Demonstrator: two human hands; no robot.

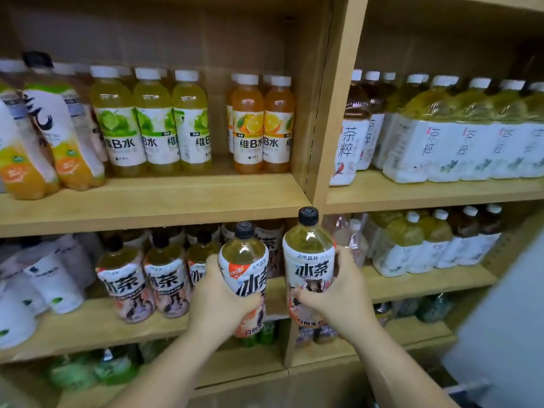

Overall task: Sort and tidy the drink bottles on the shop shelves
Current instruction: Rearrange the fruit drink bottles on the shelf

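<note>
My left hand (219,303) grips a black-capped iced tea bottle (243,260) with a white and pink label. My right hand (338,293) grips a second iced tea bottle (309,260) of the same kind, held slightly higher. Both bottles are upright in front of the middle shelf (88,325), near the vertical divider. A row of matching iced tea bottles (147,281) stands on that shelf to the left of my left hand.
The upper shelf (164,198) carries lime vitamin water bottles (151,119), orange ones (262,125) and leaning juice bottles at far left. Shrink-wrapped tea packs (459,136) fill the right bay. White bottles (44,281) lie at the middle left. Green bottles stand on the lowest shelf.
</note>
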